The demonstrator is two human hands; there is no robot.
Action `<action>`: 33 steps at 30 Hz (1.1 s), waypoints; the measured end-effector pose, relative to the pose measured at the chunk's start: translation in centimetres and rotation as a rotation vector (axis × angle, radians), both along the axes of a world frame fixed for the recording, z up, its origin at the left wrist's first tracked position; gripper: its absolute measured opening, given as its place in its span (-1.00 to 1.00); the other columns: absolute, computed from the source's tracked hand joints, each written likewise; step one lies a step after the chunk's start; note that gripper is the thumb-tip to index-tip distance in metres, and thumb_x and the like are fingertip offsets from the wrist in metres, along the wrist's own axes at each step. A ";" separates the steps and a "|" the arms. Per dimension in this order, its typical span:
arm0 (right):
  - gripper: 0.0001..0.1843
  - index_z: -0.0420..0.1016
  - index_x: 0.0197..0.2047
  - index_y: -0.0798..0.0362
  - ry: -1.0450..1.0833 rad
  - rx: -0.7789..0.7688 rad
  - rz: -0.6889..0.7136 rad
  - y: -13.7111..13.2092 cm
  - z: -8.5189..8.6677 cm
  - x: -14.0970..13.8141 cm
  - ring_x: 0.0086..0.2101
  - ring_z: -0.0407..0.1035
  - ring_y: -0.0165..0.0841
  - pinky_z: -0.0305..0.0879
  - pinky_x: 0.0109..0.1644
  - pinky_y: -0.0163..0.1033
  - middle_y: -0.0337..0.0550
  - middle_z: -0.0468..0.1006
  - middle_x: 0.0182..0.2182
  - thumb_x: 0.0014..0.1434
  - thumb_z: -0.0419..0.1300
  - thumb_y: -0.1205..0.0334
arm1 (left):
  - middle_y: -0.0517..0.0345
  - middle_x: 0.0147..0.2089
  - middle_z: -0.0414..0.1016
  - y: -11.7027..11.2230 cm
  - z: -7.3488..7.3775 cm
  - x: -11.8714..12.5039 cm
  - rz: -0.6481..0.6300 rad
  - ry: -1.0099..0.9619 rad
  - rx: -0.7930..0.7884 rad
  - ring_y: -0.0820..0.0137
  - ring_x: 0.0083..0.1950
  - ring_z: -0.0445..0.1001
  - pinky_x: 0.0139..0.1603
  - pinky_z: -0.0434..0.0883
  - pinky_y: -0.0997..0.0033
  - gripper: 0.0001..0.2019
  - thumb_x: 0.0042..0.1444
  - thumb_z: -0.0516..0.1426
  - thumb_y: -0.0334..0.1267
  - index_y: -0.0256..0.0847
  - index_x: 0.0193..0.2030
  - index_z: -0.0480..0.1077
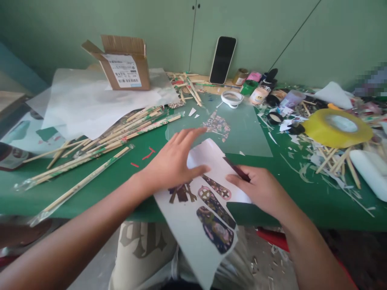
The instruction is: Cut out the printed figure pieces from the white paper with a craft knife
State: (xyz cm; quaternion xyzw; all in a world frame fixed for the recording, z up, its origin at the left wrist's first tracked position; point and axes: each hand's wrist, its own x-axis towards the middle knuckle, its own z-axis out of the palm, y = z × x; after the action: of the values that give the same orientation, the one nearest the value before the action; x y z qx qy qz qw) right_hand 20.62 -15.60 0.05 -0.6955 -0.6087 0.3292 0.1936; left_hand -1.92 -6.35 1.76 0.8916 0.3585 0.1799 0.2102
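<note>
A white sticker sheet (202,225) with several dark patterned oblong shapes hangs over the near edge of the green table (115,181). My left hand (173,161) lies flat on the sheet's upper part, fingers spread. My right hand (261,187) rests at the sheet's right edge, pinching a thin dark tool (237,170) whose tip lies on the paper. Beyond the sheet sits a translucent cutting mat (250,137) carrying a small patterned cut-out (217,125).
Wrapped bamboo chopsticks (99,145) lie scattered left. An open cardboard box (125,64) stands on white paper at the back. A phone (223,59) leans on the wall beside small jars. A yellow tape roll (337,127), sticks and paper scraps crowd the right.
</note>
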 end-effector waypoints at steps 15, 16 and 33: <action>-0.67 0.27 -0.48 -0.04 -0.417 0.110 -0.005 -1.3 -0.1 -1.4 -0.60 0.31 -0.33 0.05 -0.52 -0.31 -0.19 0.47 -0.60 0.27 0.00 0.02 | -0.06 0.04 0.47 -3.5 -0.4 -0.5 0.018 0.181 0.041 0.08 0.02 0.42 0.06 0.37 0.00 -0.72 0.22 0.15 -0.13 -0.22 0.01 0.42; -0.65 0.29 -0.45 -0.03 -0.471 0.158 -0.008 -1.5 0.0 -1.3 -0.60 0.31 -0.33 0.04 -0.53 -0.31 -0.17 0.48 -0.59 0.30 -0.04 0.00 | -0.10 0.11 0.44 -4.5 -0.8 -1.0 -0.005 0.207 0.051 0.02 0.09 0.40 0.10 0.35 -0.04 -0.63 0.20 0.18 -0.09 -0.21 0.08 0.40; -0.56 0.54 -0.25 0.01 -0.985 0.221 0.557 3.9 0.7 -2.7 -0.61 0.34 -0.36 -0.26 -0.52 -0.24 -0.13 0.55 -0.59 0.39 -0.14 0.10 | 0.04 0.40 0.22 -6.1 -3.6 -2.9 -0.031 0.235 0.199 0.08 0.37 0.21 0.36 0.14 -0.06 -0.47 0.30 0.02 0.06 -0.01 0.36 0.20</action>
State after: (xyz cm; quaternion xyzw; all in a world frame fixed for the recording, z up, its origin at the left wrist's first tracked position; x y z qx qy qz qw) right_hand 17.94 -11.67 0.70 -0.5558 -0.8180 -0.0603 -0.1354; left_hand -4.78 -12.42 -1.85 0.9283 0.3473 0.1059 0.0800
